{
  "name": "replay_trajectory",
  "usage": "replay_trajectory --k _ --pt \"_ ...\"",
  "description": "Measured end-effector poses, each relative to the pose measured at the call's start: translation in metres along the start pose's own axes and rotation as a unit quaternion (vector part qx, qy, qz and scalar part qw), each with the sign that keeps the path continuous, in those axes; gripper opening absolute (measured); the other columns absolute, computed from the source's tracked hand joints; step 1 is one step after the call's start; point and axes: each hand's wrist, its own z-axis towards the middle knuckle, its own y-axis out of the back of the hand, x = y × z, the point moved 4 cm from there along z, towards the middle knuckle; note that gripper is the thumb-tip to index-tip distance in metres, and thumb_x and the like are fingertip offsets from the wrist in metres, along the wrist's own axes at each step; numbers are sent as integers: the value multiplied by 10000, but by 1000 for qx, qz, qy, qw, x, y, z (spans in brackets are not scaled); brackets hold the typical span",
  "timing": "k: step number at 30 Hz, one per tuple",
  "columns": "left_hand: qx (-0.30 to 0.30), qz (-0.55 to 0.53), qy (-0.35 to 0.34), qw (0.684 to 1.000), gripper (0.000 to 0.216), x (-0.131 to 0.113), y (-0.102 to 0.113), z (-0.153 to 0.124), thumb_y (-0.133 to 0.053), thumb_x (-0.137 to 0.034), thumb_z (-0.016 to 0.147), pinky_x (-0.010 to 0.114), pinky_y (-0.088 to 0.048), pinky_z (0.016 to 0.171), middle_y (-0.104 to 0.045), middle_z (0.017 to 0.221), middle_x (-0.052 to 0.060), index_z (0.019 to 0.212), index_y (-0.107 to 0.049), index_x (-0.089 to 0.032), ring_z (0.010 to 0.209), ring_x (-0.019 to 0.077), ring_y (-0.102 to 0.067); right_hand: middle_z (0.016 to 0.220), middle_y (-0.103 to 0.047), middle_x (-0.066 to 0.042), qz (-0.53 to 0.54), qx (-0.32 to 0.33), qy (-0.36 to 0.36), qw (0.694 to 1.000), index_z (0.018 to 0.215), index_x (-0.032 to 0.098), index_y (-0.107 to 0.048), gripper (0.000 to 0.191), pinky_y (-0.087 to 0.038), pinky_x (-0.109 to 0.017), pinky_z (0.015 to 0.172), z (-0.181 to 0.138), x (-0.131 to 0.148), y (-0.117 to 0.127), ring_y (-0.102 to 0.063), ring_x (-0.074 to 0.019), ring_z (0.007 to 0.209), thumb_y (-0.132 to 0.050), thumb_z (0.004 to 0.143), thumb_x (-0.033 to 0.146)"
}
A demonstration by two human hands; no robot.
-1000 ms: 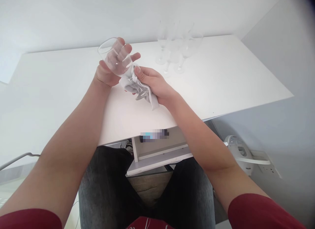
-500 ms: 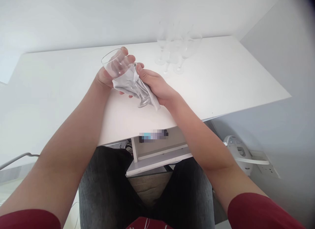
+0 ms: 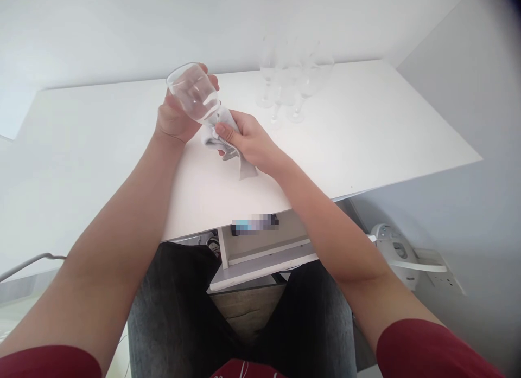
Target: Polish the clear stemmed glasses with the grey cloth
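A clear stemmed glass [image 3: 193, 93] is tilted above the white table, its rim toward the upper left. My left hand [image 3: 173, 115] is wrapped round the far side of its bowl, with the fingers seen through and beyond the glass. My right hand [image 3: 250, 142] is closed on a light grey cloth [image 3: 247, 169], pressing it round the stem just below the bowl, thumb on top. The cloth covers most of the stem; part of the foot shows beneath it.
Several clear stemmed glasses [image 3: 299, 90] stand upright at the back of the white table [image 3: 366, 123], near the wall. Below the front edge is an open drawer [image 3: 264, 269] with a blurred item inside. A white appliance [image 3: 393, 250] stands at the lower right.
The cloth has slid off the bowl down to the stem with my right hand. The glass's bowl is raised slightly, and my left hand no longer has the cloth under its fingers.
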Motion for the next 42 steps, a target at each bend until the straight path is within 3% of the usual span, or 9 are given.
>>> replay_trajectory --k 4,8,13,18,21,24,28,35,42 --pt "-55 54 -11 997 853 -15 -15 -1 -734 -968 520 480 -550 1058 -716 1245 -3 1184 -748 -432 1199 282 -641 905 -633 -18 -82 -46 51 994 988 243 -559 393 -611 -263 657 5 -7 0 -647 -172 803 -702 960 608" --pt "-125 83 -31 988 799 -17 -18 -2 -682 -993 555 474 -562 984 -719 1180 8 1089 -769 -405 1199 290 -628 925 -634 -10 -165 -54 96 980 1126 223 -550 265 -610 -263 689 7 -12 0 -652 -165 801 -610 1044 467" --pt "-111 35 -26 993 811 -14 -4 -4 -646 -958 678 442 -515 1059 -677 1323 -24 1241 -682 -375 1450 296 -451 1014 -680 -5 -219 -115 69 966 1273 264 -537 235 -587 -327 892 3 -10 5 -690 -193 923 -527 1087 407" --pt "-108 34 -72 991 695 -27 3 -9 -471 -915 846 388 -485 1093 -522 1534 -174 1389 -558 -490 1593 228 -219 1150 -687 -8 -106 -222 29 969 1270 297 -524 268 -581 -341 933 2 -10 15 -685 -193 1055 -478 1102 501" --pt "-107 41 -91 989 610 -29 4 -8 -569 -868 848 316 -534 996 -476 1560 -245 1378 -570 -567 1558 186 -279 1148 -700 -40 27 -166 -34 985 1193 261 -559 396 -614 -366 907 3 -11 10 -718 -215 1045 -496 1065 631" --pt "-51 16 -114 992 756 -23 6 -4 -727 -890 680 275 -568 860 -490 1555 -231 1362 -585 -595 1464 195 -421 1130 -720 -85 121 -98 -79 985 1127 221 -592 494 -634 -405 908 1 -6 2 -737 -249 1046 -542 1018 700" --pt "-56 -8 -101 993 903 -13 10 -3 -774 -923 535 282 -580 772 -511 1536 -179 1354 -559 -609 1393 218 -526 1083 -738 -84 151 -97 -88 980 1034 199 -606 376 -648 -359 860 1 -5 2 -758 -233 1012 -630 1031 575" --pt "-122 21 29 992 544 -3 -9 -6 -612 -783 903 477 -585 1024 -590 1346 -17 1314 -594 -427 1433 281 -533 863 -723 -46 110 -204 -96 968 864 173 -660 157 -637 -280 752 7 -28 22 -764 -196 862 -658 1019 191" --pt "-84 2 -1 996 611 5 2 -6 -793 -754 762 504 -594 1020 -593 1261 -7 1257 -604 -449 1344 292 -596 888 -742 -41 168 -157 -80 970 879 169 -698 82 -641 -320 835 7 -25 21 -758 -193 885 -713 947 125"
